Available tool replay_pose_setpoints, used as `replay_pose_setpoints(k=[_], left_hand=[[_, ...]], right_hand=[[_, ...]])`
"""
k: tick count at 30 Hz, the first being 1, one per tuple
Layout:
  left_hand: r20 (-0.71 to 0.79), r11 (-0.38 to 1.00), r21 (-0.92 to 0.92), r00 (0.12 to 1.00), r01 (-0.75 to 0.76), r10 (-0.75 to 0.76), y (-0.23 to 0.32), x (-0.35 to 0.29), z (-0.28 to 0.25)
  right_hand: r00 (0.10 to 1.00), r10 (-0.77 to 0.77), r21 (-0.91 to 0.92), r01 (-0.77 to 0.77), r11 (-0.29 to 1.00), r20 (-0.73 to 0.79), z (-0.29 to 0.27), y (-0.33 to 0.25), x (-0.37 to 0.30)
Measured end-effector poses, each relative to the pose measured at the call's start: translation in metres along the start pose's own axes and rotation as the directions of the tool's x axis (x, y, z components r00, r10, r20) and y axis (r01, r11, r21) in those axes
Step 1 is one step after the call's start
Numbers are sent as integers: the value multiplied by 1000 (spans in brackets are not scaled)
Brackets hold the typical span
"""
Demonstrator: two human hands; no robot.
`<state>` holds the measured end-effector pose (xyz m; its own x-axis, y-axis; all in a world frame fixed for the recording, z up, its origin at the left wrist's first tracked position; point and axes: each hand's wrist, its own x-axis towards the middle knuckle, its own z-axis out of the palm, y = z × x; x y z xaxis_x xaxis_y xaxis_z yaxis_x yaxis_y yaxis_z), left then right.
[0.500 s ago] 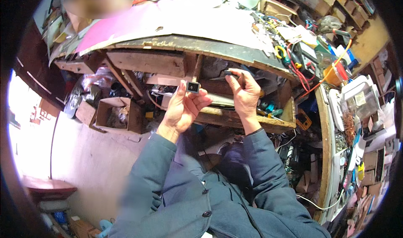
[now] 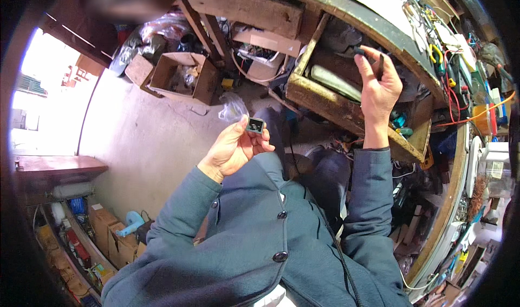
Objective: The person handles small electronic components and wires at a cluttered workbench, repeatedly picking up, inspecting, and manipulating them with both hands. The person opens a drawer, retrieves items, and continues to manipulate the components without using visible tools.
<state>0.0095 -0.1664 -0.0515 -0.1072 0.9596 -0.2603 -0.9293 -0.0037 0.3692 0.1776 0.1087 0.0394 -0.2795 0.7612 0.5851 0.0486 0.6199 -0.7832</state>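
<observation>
My two hands are apart: my left hand [image 2: 230,152] grips one small square case [image 2: 255,125], out from the drawer's left front corner, and my right hand [image 2: 379,93] pinches one small dark piece [image 2: 359,51], seen over the front edge of one pulled-out drawer [image 2: 346,118]. Three buttons [image 2: 280,256] show on my coat [image 2: 244,220]; past my left fingers, one clear bag [image 2: 232,107], then one cardboard box [image 2: 208,85] on the floor [image 2: 141,139].
</observation>
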Motion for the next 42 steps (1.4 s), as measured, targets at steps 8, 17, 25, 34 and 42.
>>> replay_pose_setpoints(k=[8,17,25,34,42], left_hand=[[-85,998,15,995,57,-56,-19,-14,-14],[-87,995,11,992,96,-95,-23,-12,-21],[-87,994,33,991,101,-97,-23,-11,-21],[-89,993,13,989,115,-114,-22,-10,-17],[-82,994,27,991,106,-104,-22,-11,-13]], right_hand=[[999,-6,-12,6,1000,38,2,2,-1],[998,24,21,-25,999,62,1,0,-2],[998,30,7,-30,1000,62,2,-2,-2],[997,41,-3,-41,999,73,1,-1,-2],[998,27,-22,-26,999,53,0,1,-2]])
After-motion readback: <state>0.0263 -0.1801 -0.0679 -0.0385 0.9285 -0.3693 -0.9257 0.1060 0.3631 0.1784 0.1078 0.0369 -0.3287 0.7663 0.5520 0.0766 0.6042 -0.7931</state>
